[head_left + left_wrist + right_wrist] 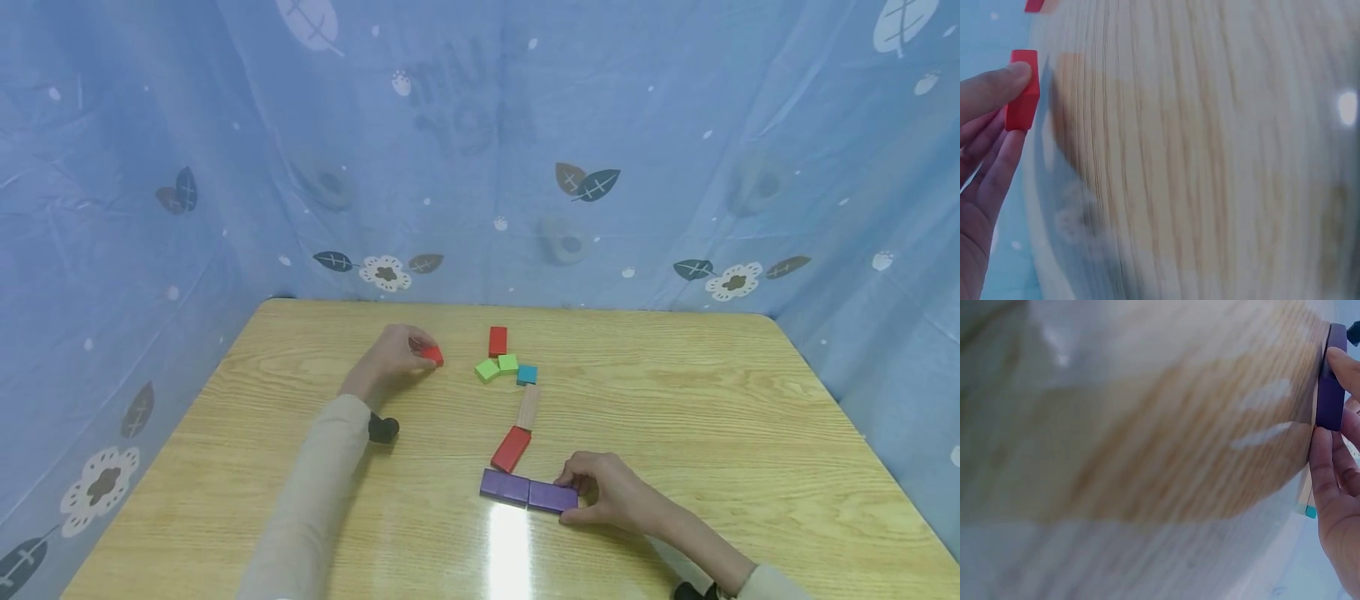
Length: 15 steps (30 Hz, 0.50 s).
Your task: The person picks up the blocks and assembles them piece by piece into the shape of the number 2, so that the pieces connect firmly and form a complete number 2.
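Observation:
My left hand pinches a red block between thumb and fingers at the table's far left side. Close in front of me, my right hand has thumb and fingers on the right end of a purple block. That block lies end to end with a second purple block. From there a bent line runs away from me: a red block, a plain wooden block, a blue block, two green blocks and another red block.
The blocks stand on a light wood-grain table. A blue patterned cloth hangs behind it and along both sides. Bright glare shows on the tabletop in front of the purple blocks.

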Each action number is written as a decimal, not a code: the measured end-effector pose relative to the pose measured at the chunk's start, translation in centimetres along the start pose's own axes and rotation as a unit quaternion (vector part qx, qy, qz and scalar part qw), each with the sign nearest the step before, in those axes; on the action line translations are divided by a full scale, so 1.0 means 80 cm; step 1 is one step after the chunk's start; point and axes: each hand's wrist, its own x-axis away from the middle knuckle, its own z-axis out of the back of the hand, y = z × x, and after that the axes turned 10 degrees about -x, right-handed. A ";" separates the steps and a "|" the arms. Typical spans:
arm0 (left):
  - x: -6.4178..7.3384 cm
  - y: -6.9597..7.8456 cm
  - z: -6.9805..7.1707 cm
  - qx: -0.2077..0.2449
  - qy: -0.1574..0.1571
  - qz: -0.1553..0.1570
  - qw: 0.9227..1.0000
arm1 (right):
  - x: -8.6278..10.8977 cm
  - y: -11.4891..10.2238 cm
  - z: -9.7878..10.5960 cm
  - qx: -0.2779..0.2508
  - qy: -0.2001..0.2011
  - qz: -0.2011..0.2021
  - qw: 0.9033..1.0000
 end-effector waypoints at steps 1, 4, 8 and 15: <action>0.001 -0.003 0.002 -0.003 0.001 0.000 1.000 | 0.000 0.000 0.000 0.000 0.000 0.000 1.000; 0.004 -0.009 0.006 -0.011 0.003 0.006 1.000 | 0.000 0.000 0.000 0.001 0.000 0.001 1.000; 0.007 -0.015 0.010 -0.017 0.001 0.019 1.000 | 0.000 0.001 0.000 -0.001 0.002 0.006 1.000; 0.010 -0.020 0.014 -0.017 -0.018 0.041 0.999 | 0.000 0.001 -0.001 -0.007 0.002 0.003 1.000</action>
